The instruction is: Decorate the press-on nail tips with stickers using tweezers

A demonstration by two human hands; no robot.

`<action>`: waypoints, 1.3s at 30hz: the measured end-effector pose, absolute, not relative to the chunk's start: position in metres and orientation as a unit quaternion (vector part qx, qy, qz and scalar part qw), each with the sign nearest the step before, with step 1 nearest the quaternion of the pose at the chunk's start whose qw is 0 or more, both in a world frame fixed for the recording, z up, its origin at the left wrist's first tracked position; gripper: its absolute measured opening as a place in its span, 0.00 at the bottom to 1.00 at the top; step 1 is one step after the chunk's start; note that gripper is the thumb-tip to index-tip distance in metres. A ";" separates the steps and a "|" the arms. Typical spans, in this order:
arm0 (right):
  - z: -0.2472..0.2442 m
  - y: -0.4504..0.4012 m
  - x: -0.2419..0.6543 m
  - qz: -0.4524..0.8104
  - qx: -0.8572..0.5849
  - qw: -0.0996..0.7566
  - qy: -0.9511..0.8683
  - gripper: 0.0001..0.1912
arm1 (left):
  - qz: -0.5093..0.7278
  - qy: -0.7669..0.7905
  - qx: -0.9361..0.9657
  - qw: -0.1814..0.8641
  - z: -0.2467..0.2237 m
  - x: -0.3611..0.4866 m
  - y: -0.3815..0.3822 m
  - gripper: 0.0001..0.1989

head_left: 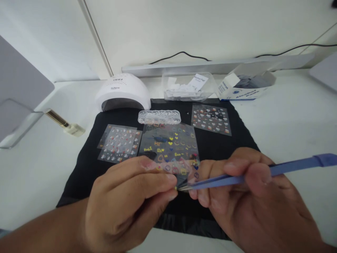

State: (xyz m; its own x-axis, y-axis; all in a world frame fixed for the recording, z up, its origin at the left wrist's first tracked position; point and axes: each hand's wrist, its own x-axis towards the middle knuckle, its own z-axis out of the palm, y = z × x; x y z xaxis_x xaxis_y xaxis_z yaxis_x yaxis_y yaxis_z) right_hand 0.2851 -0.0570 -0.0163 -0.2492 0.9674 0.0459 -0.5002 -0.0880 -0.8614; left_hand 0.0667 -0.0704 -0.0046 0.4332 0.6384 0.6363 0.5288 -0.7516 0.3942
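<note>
Blue tweezers (226,180) rest between the thumb and fingers of my right hand (244,196). Their metal tips point left and meet a tiny yellow-green piece at the fingertips of my left hand (131,200). My left thumb and index finger are pinched together there. A clear sticker sheet (173,140) with colourful hearts, faces and words lies behind and partly under both hands; its lower part is hidden by my fingers. Whether my other fingers hold its edge is hard to tell.
On a black cloth (86,161) lie more sticker sheets (119,144) (210,119) and a clear compartment case (159,117). Behind stand a white lamp (123,91), a clear tray (188,95) and an alcohol pad box (244,92). A bottle (73,129) lies left.
</note>
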 end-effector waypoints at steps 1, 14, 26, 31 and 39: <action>-0.016 -0.058 0.286 0.681 -0.289 0.538 -0.405 0.10 | 0.405 0.347 0.843 0.069 -0.005 0.066 -0.071 0.04; -0.016 -0.060 0.280 0.672 -0.299 0.547 -0.400 0.11 | 0.400 0.340 0.848 0.075 -0.006 0.063 -0.070 0.06; -0.016 -0.063 0.278 0.669 -0.305 0.552 -0.392 0.12 | 0.384 0.341 0.855 0.076 -0.006 0.063 -0.074 0.06; -0.015 -0.062 0.279 0.670 -0.303 0.551 -0.395 0.12 | 0.386 0.341 0.855 0.062 -0.006 0.062 -0.070 0.07; -0.015 -0.059 0.285 0.686 -0.293 0.535 -0.397 0.08 | 0.469 0.402 0.784 0.058 -0.020 0.076 -0.080 0.06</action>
